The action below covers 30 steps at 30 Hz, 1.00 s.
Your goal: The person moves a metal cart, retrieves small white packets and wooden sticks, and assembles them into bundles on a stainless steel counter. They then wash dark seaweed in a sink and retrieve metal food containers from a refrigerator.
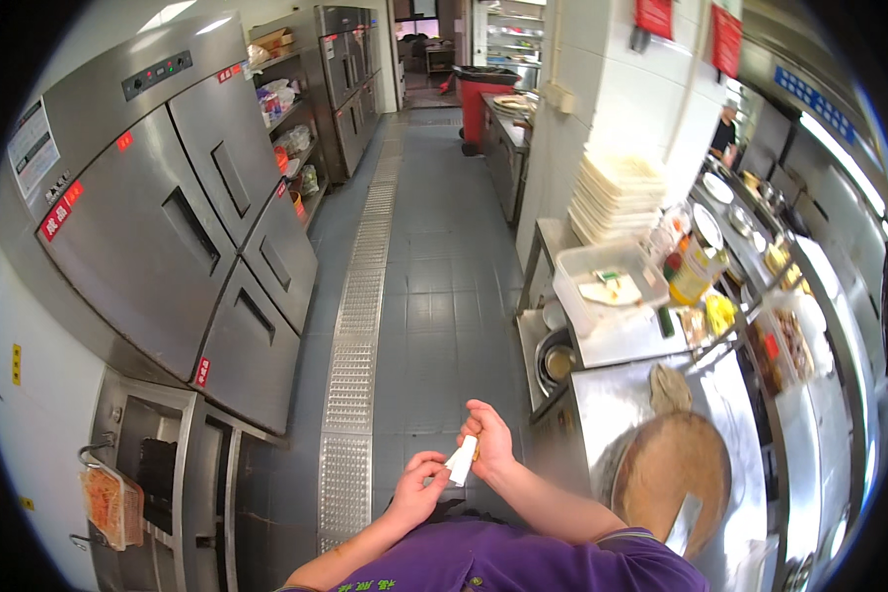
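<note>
In front of my body, over the floor, both hands meet at a small white strip [462, 462] that looks like folded paper. My right hand [488, 444] is closed around its upper end, fingers curled inward. A bit of something yellowish shows by those fingers, too small to name. From the left, my left hand [421, 485] pinches the strip's lower left edge between thumb and fingers. To the right of my right forearm lies a round wooden chopping board [666, 474] on a steel counter, with a cleaver [683, 523] resting on it.
Steel refrigerators [133, 237] line the left wall, and a metal floor drain [355, 345] runs along the aisle. On the right counters stand a clear plastic tub [602, 306], stacked pale trays [612, 197] and a cloth [670, 389]. A red bin [476, 109] stands ahead; another person [725, 133] is far right.
</note>
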Tool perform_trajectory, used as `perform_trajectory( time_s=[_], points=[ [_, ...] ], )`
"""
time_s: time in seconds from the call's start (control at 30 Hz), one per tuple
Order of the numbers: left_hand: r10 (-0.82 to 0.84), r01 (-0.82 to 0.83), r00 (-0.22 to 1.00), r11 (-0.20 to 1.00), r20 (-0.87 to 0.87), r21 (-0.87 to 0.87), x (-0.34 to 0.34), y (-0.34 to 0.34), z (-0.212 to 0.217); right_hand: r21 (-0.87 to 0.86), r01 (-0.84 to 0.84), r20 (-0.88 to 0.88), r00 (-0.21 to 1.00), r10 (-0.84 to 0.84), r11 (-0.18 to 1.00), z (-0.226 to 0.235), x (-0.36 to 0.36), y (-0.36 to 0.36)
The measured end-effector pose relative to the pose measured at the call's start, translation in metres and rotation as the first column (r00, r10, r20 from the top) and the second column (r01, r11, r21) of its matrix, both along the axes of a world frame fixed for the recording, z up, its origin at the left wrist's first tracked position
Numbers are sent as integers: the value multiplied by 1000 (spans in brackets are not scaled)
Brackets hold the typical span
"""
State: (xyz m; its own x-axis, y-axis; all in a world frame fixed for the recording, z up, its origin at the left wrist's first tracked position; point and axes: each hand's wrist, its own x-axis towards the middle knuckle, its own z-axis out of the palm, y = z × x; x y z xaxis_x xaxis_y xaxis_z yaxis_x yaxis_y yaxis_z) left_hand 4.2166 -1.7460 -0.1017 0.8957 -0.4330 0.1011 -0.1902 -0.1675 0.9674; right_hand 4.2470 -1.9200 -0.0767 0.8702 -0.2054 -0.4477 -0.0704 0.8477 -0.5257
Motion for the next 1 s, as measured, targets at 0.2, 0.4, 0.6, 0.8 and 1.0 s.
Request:
perform_trajectory(
  time_s=[0.2,0.4,0.6,0.8,1.0],
  points=[
    [134,-117,981,985,138,-125,175,-33,3,-57,-157,-74,986,153,986,-8,187,-20],
    [-137,145,989,975,63,-167,376,-78,8,-67,-81,-97,993,74,994,-23,351,-69],
    [-350,317,916,931,-198,-179,551,-141,16,-58,64,-211,975,-75,996,-22,492,-136],
    [-234,199,907,971,-350,-134,725,-225,-24,11,159,-227,962,-153,987,-91,656,-203],
    [-69,-191,765,925,-640,-328,918,-281,-19,83,49,-202,979,-31,995,-82,854,-273]
  ],
)
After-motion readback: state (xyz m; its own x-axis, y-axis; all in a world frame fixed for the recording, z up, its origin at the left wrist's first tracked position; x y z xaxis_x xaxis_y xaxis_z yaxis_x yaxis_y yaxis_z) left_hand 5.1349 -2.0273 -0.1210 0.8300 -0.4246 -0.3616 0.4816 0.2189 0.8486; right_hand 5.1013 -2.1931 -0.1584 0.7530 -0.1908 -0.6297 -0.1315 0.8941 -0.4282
